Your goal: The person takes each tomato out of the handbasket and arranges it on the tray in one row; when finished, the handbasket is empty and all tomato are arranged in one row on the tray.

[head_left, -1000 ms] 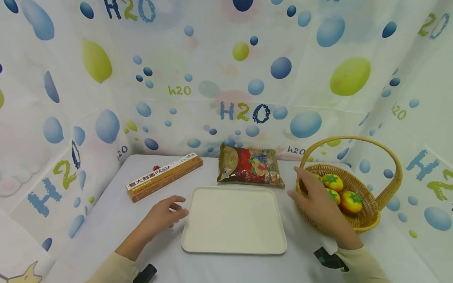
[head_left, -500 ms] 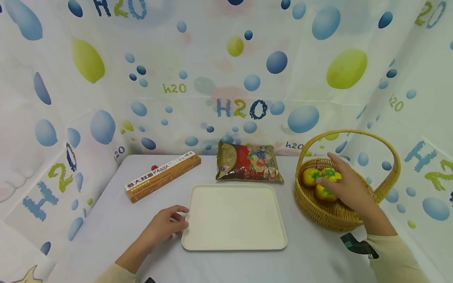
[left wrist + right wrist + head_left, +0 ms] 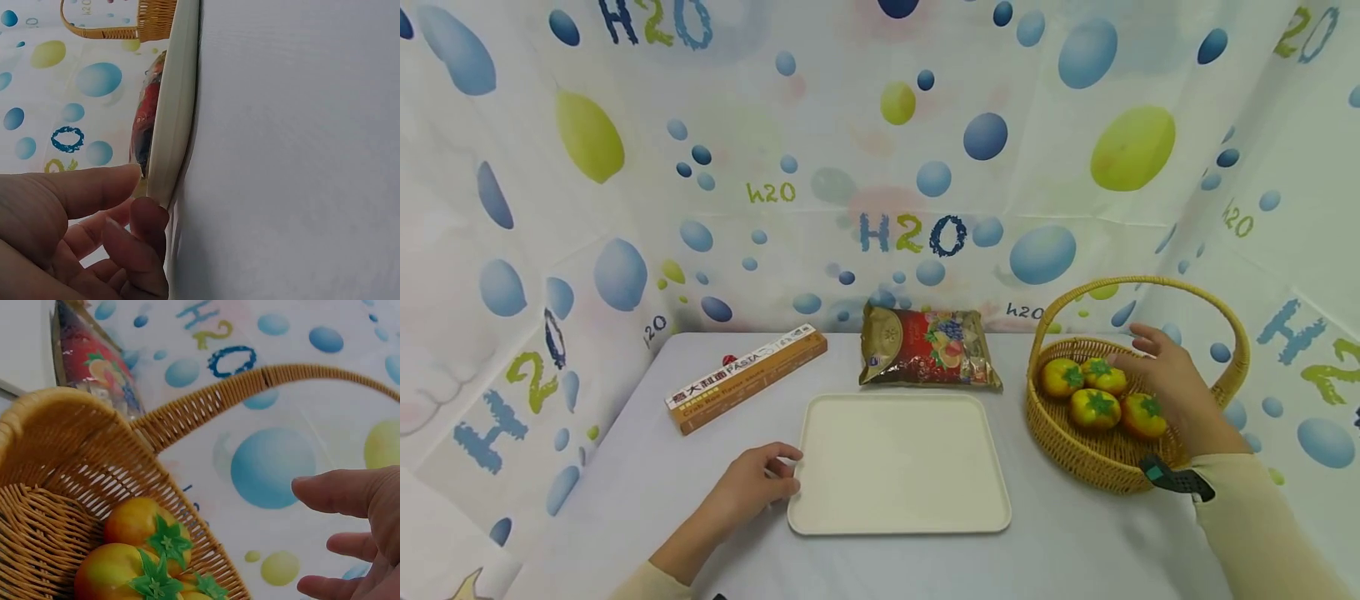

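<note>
A: Start at the far left. What does the carton say?

B: The long carton (image 3: 747, 377), behind the tray (image 3: 898, 467) and to its left, reads "意大利面 PASTA" on white, with "Crab Roe flavor" on the brown side; the rest is too small.

A: And the left hand?

B: The left hand (image 3: 748, 487) is at the tray's left edge, finger and thumb bent, a narrow gap between their tips, touching the rim. Whether they pinch it, I can't tell.

A: The tray itself?

B: Cream, rectangular, lying on the white tablecloth (image 3: 617, 508).

A: What's behind it?

B: A shiny gold-and-red bag (image 3: 928, 348) with grapes and other fruit pictured; its lettering is too small to make out. Beyond, the backdrop (image 3: 850, 125) says "H2O" in large letters, with a smaller "h2O" on either side.

A: Further right?

B: A wicker basket (image 3: 1078, 458), right of the tray and apart from it. Four yellow-orange fruits (image 3: 1096, 408) with green, star-shaped tops lie inside.

A: The right hand?

B: The right hand (image 3: 1172, 383), farthest right of the tray, is raised at the basket's right side, fingers and thumb spread wide. The right wrist view shows them apart from the fruits.
</note>
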### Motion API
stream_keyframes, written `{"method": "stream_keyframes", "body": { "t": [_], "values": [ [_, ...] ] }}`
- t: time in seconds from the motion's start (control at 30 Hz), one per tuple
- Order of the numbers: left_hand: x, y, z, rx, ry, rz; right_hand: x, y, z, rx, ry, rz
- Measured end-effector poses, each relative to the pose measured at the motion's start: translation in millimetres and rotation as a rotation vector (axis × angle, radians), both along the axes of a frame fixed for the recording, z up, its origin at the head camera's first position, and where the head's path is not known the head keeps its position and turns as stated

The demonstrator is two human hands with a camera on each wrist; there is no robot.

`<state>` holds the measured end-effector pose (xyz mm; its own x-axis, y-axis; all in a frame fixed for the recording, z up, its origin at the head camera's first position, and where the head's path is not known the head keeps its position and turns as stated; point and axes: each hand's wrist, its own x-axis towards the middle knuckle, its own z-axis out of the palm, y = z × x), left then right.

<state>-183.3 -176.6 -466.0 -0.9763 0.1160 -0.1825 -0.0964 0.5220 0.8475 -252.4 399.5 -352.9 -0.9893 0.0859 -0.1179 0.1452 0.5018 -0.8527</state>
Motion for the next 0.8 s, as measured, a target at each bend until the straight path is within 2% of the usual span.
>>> {"method": "stream_keyframes", "body": {
  "t": [0.2, 0.33, 0.5, 0.6, 0.8],
  "values": [
    [0.4, -2.9, 0.5, 0.048, -0.042, -0.021, -20.7, 13.2, -4.0, -0.059, -0.103, -0.014],
    [0.7, -3.6, -0.3, 0.074, -0.068, -0.014, -27.7, 18.5, -7.5, -0.117, -0.117, 0.001],
    [0.8, -3.0, -2.6, 0.070, -0.059, -0.011, -33.0, 23.1, -14.1, -0.160, -0.135, 0.019],
    [1.0, -2.3, -2.6, 0.064, -0.056, -0.002, -37.3, 25.7, -18.7, -0.156, -0.152, 0.037],
    [1.0, -2.1, -3.7, 0.059, -0.057, 0.000, -44.3, 29.6, -23.7, -0.063, -0.209, 0.049]
  ]
}}
